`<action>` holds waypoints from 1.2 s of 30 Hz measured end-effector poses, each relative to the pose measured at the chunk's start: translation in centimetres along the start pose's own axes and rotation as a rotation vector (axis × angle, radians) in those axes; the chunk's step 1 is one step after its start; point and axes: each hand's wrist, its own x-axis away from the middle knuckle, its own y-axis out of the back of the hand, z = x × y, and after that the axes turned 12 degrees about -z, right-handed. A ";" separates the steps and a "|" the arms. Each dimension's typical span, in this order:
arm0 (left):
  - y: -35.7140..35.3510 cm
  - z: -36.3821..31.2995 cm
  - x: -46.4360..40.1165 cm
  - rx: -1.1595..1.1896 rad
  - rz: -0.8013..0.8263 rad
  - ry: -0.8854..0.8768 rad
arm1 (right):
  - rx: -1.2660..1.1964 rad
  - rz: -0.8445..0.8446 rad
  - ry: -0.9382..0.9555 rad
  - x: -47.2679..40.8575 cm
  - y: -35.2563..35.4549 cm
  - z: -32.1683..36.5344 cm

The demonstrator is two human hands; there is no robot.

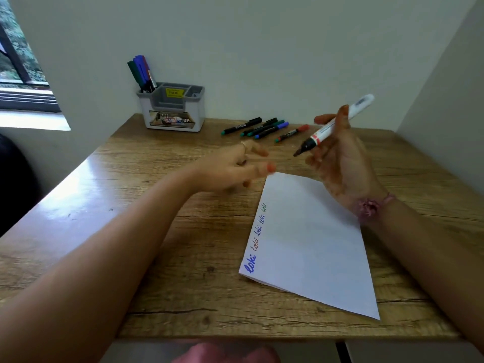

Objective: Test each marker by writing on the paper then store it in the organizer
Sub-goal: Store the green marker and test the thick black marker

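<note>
My right hand grips a thick white marker with a red band. Its cap is off and the dark tip points down-left, held in the air above the far corner of the white paper. The word "loki" is written several times along the paper's left edge in blue, red and green. My left hand hovers just left of the marker tip, blurred by motion. A reddish spot shows at its fingertips; whether that is a cap is unclear. The grey organizer stands at the back, with several markers upright in its left compartment.
Several thin loose markers with green, blue and red caps lie in a row on the wooden table at the back, right of the organizer. Walls close in behind and to the right. A window is at the far left.
</note>
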 end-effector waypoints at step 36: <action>-0.4 2.1 -2.2 -0.294 0.152 -0.119 | 0.670 0.551 0.119 -1.5 0.7 -3.6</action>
